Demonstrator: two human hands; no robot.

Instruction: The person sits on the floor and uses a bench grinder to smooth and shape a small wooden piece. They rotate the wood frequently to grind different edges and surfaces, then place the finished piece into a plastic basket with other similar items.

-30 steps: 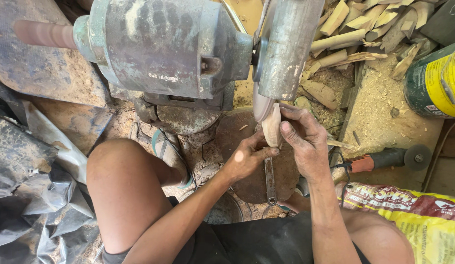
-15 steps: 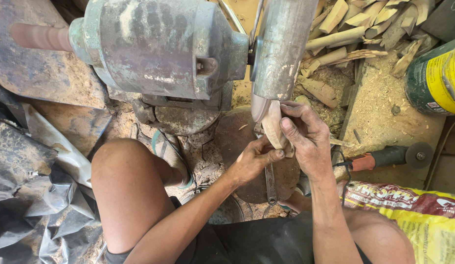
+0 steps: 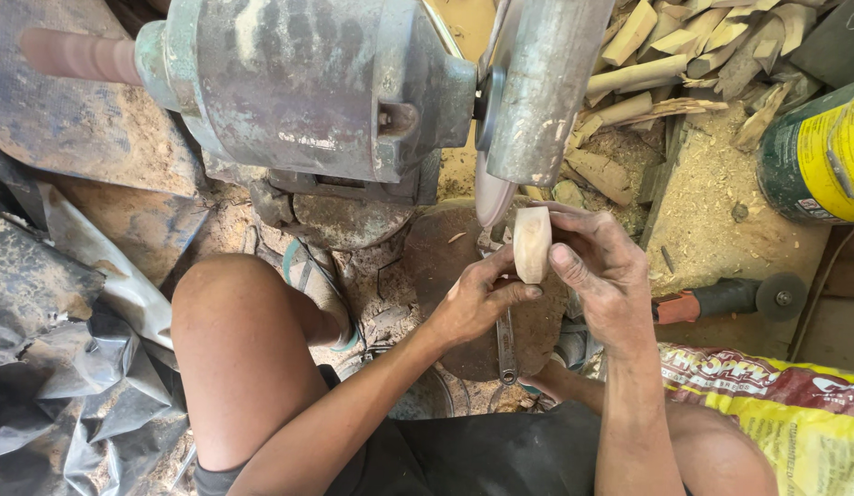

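Observation:
A small pale wooden piece (image 3: 532, 242) is gripped between both my hands, just below the spinning disc (image 3: 490, 196) of a grey bench grinder (image 3: 308, 87). My left hand (image 3: 477, 303) holds the piece from below and the left, fingers curled on it. My right hand (image 3: 606, 276) clasps it from the right, thumb on its face. The piece sits a little under the disc's edge; I cannot tell whether they touch.
A metal guard (image 3: 542, 83) covers the disc. My bare knee (image 3: 239, 340) is at the left, a sandalled foot (image 3: 317, 280) beside it. A wrench (image 3: 507, 347) lies below my hands. Wood offcuts (image 3: 684, 46), a green-yellow can (image 3: 817, 156), an angle grinder (image 3: 730, 298) and a printed sack (image 3: 776, 413) lie right.
Both hands have drawn the wooden piece slightly down from the disc and turned it, so more of its pale face shows.

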